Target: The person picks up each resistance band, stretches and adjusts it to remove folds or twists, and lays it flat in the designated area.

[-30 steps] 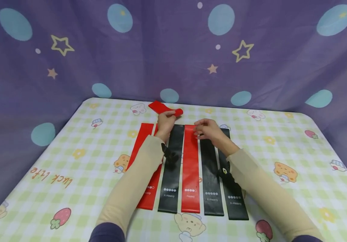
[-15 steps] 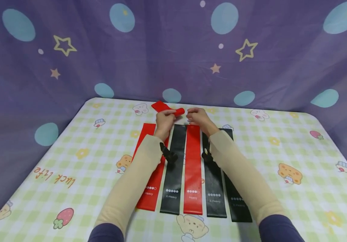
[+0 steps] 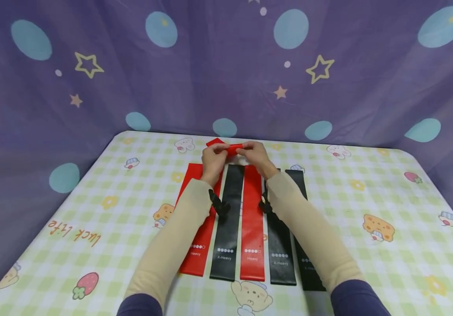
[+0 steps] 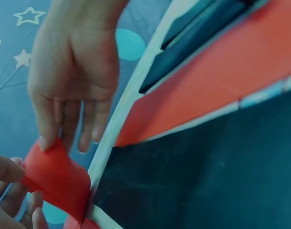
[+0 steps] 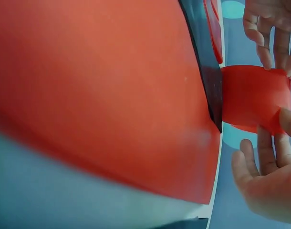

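Note:
A folded red resistance band (image 3: 233, 150) is held above the far part of the table, its loose end (image 3: 215, 141) behind the left hand. My left hand (image 3: 213, 161) pinches its left side between thumb and fingers. On the opposite side, the thumb and fingertips of my right hand (image 3: 259, 158) pinch it too. The right wrist view shows the red band (image 5: 255, 98) curving between both hands, with the right hand (image 5: 272, 183) lower in that picture. In the left wrist view the right hand (image 4: 74, 81) grips the band's (image 4: 59, 179) upper edge.
Below the hands several flat bands lie side by side: red ones (image 3: 252, 228) marked Heavy and black ones (image 3: 223, 237) marked X-Heavy. The forearms cover parts of them. A checked cloth (image 3: 124, 219) covers the table, and a purple curtain (image 3: 226, 66) hangs behind.
My right hand has moved left and away from me, from over the row of bands to the red band, and now pinches it. The left hand keeps its hold; the band's loose end has shifted right.

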`<state>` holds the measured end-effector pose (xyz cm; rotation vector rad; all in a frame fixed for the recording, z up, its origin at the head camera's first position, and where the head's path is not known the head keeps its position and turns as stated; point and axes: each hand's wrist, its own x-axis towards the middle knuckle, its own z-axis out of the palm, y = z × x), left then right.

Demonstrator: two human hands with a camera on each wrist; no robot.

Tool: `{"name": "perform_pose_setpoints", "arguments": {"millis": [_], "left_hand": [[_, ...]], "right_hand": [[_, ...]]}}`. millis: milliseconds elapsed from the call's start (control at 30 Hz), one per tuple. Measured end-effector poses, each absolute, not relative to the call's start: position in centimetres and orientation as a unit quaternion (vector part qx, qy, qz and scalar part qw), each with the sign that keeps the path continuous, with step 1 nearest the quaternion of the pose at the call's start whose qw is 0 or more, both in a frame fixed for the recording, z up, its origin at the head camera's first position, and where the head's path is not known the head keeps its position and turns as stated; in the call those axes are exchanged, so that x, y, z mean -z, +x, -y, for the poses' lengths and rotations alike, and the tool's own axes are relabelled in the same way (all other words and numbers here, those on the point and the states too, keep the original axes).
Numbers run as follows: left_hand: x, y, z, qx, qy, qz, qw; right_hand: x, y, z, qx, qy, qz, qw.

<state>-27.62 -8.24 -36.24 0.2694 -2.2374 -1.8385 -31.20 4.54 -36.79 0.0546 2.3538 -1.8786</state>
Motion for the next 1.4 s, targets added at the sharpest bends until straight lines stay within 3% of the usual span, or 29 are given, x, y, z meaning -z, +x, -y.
{"name": "perform_pose_setpoints", "arguments": {"millis": [333,967,1400], "left_hand": [[37.1,-27.8,8.3,0.616,0.084,0.76,0.191],[36.2,-27.2,7.3,0.576,0.011,0.796,0.183],[36.0,-27.3,7.1,0.632,0.028,0.76,0.152]], "right_hand": [[36.4,-30.9,-3.8,0.669,0.02,-0.742,0.02],[35.5,-29.8,-3.0,0.664,0.014,-0.747,-0.008],[33.5,-30.1,-3.9,0.738,0.04,-0.673,0.036]]}}
